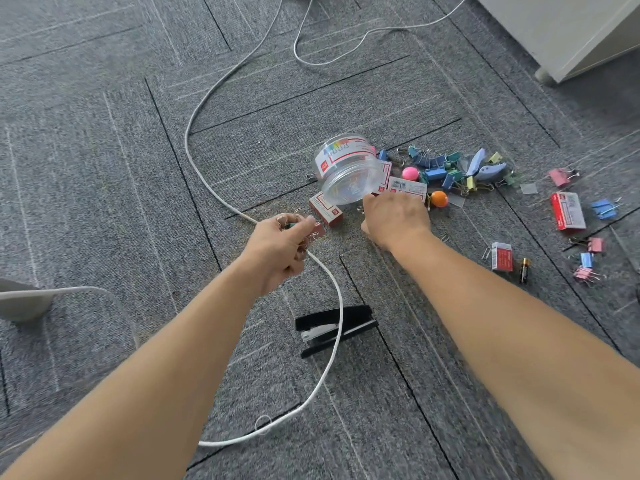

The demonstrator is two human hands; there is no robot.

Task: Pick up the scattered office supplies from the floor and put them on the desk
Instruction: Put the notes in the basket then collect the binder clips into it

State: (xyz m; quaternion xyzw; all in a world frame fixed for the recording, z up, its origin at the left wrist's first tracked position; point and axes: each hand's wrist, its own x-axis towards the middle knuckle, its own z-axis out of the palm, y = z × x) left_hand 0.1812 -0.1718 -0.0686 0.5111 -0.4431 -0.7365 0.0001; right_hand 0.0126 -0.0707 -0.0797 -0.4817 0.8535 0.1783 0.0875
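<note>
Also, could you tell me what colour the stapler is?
The stapler is black; head view shows it best.

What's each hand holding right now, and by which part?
The left hand pinches small pink and green binder clips at its fingertips. The right hand, blurred beside the clear plastic jar, cannot be told.

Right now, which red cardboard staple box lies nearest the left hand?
The red staple box beside the left hand, lower-left of the clear plastic jar; others lie farther right.
</note>
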